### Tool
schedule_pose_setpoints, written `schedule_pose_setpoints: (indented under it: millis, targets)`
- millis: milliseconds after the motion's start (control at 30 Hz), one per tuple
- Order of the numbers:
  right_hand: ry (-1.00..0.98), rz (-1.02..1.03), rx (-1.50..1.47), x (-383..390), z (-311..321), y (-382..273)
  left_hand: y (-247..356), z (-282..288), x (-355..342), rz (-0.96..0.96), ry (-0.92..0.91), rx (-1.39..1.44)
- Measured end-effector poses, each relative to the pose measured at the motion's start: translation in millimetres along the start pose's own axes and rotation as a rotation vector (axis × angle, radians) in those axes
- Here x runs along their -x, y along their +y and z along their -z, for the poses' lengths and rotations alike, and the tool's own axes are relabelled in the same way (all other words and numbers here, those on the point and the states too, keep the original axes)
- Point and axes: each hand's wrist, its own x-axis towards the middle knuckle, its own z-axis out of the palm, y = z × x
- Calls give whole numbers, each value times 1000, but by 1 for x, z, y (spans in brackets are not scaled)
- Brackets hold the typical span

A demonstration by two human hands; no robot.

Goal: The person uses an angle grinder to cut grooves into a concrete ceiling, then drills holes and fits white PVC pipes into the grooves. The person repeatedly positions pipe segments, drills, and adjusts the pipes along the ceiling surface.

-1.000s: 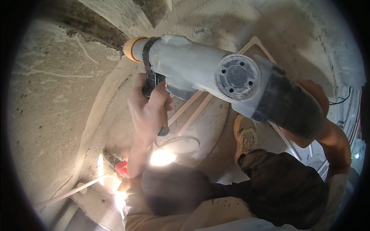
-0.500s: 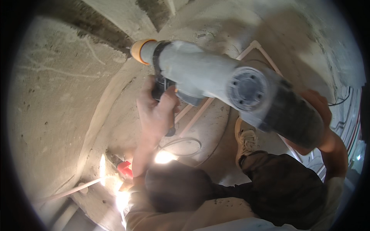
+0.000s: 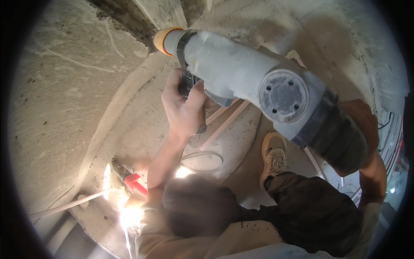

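Observation:
A large grey and black rotary hammer (image 3: 241, 69) stretches across the upper middle, its orange-collared chuck (image 3: 167, 41) at the concrete edge on the upper left. Any bit beyond the collar is mostly hidden. My left hand (image 3: 185, 105) is wrapped round the black side handle below the front of the housing. At the tool's rear, my right hand (image 3: 361, 125) grips behind the dark motor end; the body covers most of its fingers, and the rear handle cannot be seen.
Rough concrete wall (image 3: 77, 99) curves up on the left. Pale pipes (image 3: 226, 125) and a thin cable loop (image 3: 202, 162) lie below the tool. A red-handled valve (image 3: 136, 183) sits near a bright light by my left forearm. My shoe (image 3: 274, 155) stands beneath the tool; cables run at right.
The rotary hammer and both my hands sit slightly higher and further right in the picture. The concrete edge and pipes have shifted too. Both grips stay the same.

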Motion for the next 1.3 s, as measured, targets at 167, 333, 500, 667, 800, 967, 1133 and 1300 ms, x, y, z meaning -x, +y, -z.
schedule_pose_setpoints:
  millis: [167,333,500,667,800,967,1133,1300]
  targets:
    - [33,86,152,0,1,9,-7,-5,-2,-17,32,46]
    - [34,-11,213,-6,18,14,-2,-13,-3,70,75,99]
    - [-68,-243,435,-17,35,8,1,-20,-11,82,76,125]
    - [-119,-269,601,-3,43,19,6,-41,0,109,96,241]
    - [-57,-152,622,22,47,26,6,-46,12,123,20,188]
    - [-11,-226,438,38,41,16,4,-39,10,138,-5,105]
    - [78,-212,411,33,39,20,11,-36,2,88,10,42]
    - [121,-202,477,16,41,42,16,-35,-5,117,69,46]
